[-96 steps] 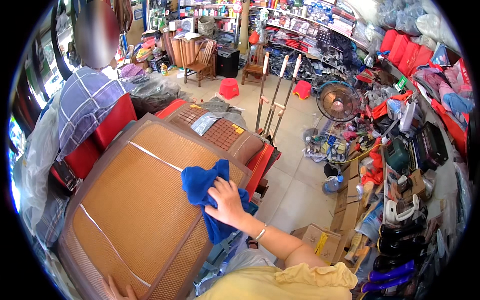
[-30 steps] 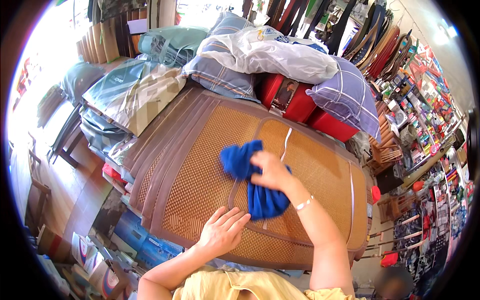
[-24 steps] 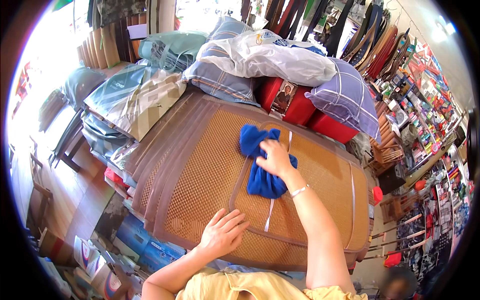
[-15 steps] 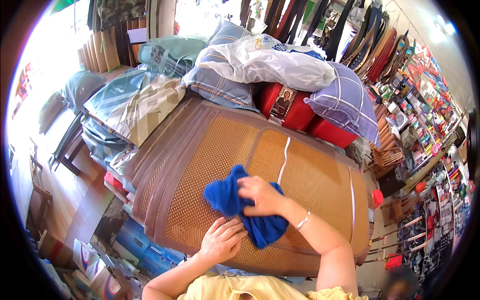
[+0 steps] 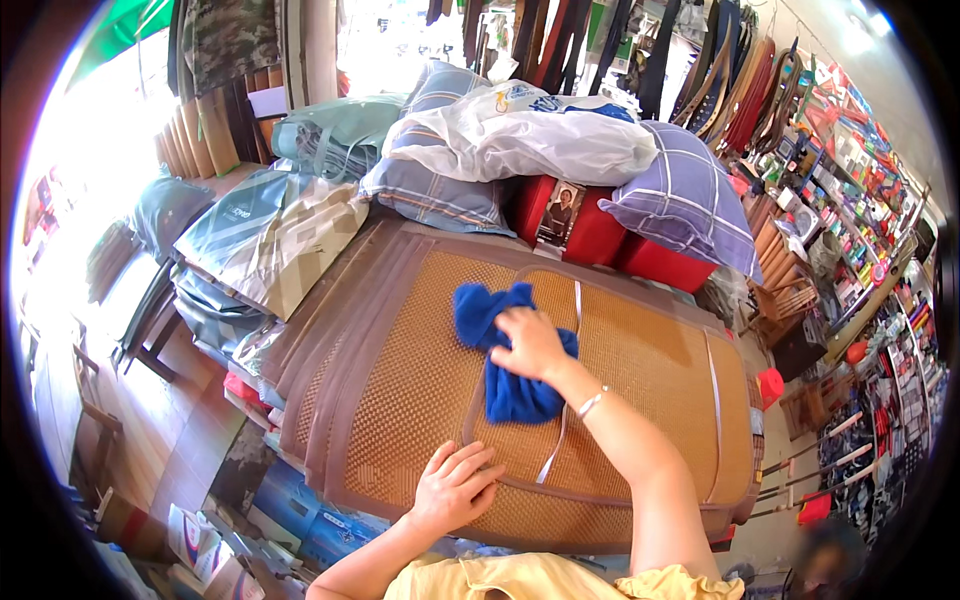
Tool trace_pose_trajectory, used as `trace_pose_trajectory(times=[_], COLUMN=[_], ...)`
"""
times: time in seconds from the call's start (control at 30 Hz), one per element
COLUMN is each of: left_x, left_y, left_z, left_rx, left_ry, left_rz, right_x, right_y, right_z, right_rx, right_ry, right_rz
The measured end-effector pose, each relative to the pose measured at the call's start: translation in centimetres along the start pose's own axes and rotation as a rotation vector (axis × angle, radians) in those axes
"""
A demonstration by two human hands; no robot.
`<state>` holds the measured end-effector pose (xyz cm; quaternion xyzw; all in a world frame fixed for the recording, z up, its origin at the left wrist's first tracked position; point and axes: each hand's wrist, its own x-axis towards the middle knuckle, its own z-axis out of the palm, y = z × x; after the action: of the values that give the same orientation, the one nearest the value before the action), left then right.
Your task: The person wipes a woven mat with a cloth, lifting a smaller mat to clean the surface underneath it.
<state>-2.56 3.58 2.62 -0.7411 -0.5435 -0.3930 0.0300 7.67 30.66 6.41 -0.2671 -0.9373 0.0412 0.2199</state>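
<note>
Blue cloth [image 5: 522,390], rumpled, under spread right hand [image 5: 532,345], left hand [image 5: 455,488] spread on woven mat [image 5: 395,400].

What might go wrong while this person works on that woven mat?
The blue cloth under the right hand lies across a white band, so rubbing could pull the band askew. The bracelet on that wrist might scratch or catch the woven mat. Jostling could perhaps topple the checked pillow perched on red boxes.
</note>
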Motion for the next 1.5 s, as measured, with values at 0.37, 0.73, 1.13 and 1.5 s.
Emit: trace_pose_trajectory(times=[0.37,0.73,1.13,1.5], left_x=[0.4,0.8,1.8,-1.5], left_y=[0.7,0.5,-1.9,0.3], left_z=[0.0,0.0,-2.2,-2.0], left_rx=[0.078,0.050,0.044,-0.105], left_ry=[-0.093,-0.076,-0.169,-0.167], left_rz=[-0.058,-0.030,0.312,0.247], right_x=[-10.9,-16.1,-11.2,0.3], right_y=[11.6,14.0,-6.2,-2.6], right_z=[-6.2,-9.5,-5.6,0.8], right_rx=[-0.213,-0.348,0.226,0.042], right_ry=[0.277,0.188,-0.058,0.081], right_rz=[0.491,0.768,-0.057,0.104])
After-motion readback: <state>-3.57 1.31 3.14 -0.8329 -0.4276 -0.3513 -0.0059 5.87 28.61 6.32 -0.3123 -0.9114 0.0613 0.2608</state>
